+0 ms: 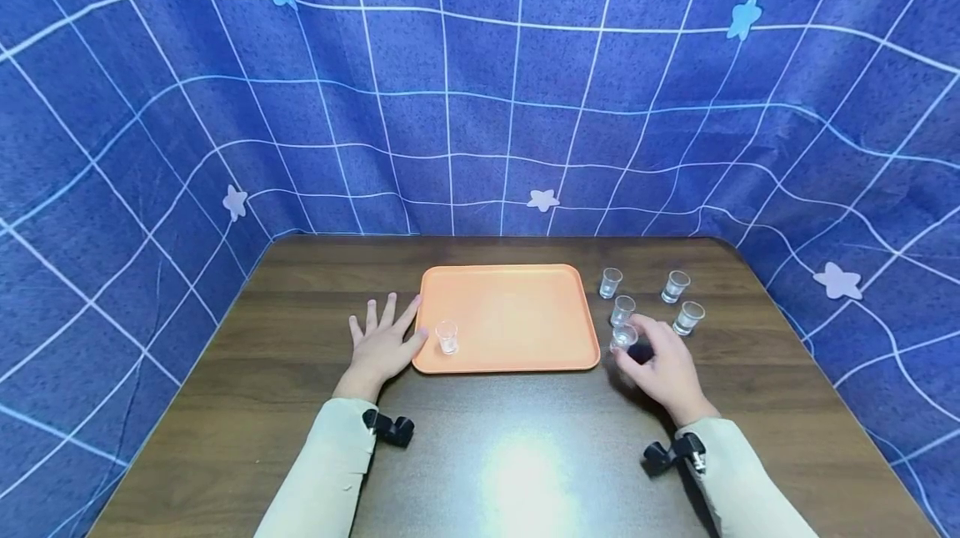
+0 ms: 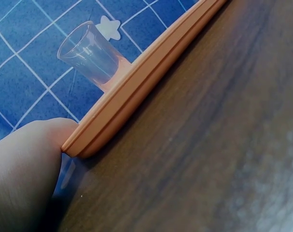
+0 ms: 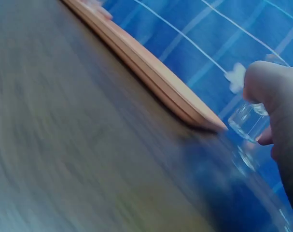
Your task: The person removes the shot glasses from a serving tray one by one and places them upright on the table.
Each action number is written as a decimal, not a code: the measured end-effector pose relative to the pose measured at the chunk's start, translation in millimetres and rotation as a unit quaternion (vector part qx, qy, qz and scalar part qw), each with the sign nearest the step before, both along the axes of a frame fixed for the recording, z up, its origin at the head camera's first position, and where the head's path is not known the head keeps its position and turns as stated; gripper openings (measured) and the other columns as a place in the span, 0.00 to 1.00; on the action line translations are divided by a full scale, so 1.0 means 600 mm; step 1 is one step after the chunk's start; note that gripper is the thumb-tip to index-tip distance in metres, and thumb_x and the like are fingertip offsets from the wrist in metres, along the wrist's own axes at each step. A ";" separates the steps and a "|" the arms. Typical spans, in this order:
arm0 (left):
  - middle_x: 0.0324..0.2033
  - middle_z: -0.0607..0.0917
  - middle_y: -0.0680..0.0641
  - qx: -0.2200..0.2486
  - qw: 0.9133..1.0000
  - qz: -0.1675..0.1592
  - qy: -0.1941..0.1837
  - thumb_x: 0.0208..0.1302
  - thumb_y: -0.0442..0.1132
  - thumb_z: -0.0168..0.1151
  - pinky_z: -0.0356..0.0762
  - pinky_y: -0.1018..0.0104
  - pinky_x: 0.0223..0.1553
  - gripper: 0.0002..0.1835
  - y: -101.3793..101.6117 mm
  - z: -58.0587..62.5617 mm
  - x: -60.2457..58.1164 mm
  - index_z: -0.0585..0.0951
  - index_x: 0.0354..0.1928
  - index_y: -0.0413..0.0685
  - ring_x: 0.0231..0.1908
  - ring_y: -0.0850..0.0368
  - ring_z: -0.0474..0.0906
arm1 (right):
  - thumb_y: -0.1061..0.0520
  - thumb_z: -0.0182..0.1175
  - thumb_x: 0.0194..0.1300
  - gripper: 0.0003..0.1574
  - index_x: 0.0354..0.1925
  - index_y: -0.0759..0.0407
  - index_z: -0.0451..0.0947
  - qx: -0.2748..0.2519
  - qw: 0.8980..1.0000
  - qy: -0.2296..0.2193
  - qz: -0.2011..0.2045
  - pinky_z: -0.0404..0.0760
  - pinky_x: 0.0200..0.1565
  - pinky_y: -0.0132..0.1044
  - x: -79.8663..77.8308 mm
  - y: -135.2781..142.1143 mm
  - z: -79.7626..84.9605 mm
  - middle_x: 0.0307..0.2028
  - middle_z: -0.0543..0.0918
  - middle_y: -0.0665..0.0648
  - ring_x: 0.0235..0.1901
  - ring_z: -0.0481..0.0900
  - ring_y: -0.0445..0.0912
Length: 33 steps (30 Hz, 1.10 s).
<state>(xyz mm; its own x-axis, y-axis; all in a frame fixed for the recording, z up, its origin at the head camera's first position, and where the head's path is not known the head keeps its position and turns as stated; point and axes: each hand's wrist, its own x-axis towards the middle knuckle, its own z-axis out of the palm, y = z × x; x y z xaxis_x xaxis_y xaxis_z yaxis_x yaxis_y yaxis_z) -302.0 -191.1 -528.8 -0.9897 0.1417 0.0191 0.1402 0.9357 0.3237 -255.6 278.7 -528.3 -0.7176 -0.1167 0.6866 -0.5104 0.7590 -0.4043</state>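
Note:
My left hand [image 1: 377, 352] lies with fingers spread at the left edge of an orange tray [image 1: 517, 317], its thumb and index fingertip at the rim. On the tray, close to that hand, stands one clear shot glass [image 1: 447, 338], also seen in the left wrist view above the tray's side. Just right of the tray, my right hand [image 1: 663, 367] pinches another shot glass [image 1: 622, 339] between thumb and fingers. In the right wrist view this held glass [image 3: 249, 121] is partly hidden by the fingers. Right behind it stands a similar shot glass [image 1: 622, 310].
Several more shot glasses stand at the right: one glass [image 1: 610, 283] by the tray's back right corner, another [image 1: 676, 286] farther right, and one [image 1: 687, 318] beyond the right hand. A blue curtain [image 1: 480, 104] with white lines and stars hangs behind the wooden table [image 1: 337, 271].

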 end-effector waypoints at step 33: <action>0.80 0.46 0.37 0.002 1.000 -0.001 -0.002 0.73 0.69 0.40 0.23 0.23 0.66 0.38 0.003 0.004 -0.001 0.52 0.80 0.70 0.76 0.27 0.31 | 0.56 0.70 0.50 0.33 0.54 0.58 0.72 0.034 0.984 -0.133 -0.115 0.74 0.39 0.64 0.052 0.166 -0.005 0.41 0.83 0.70 0.42 0.81 0.69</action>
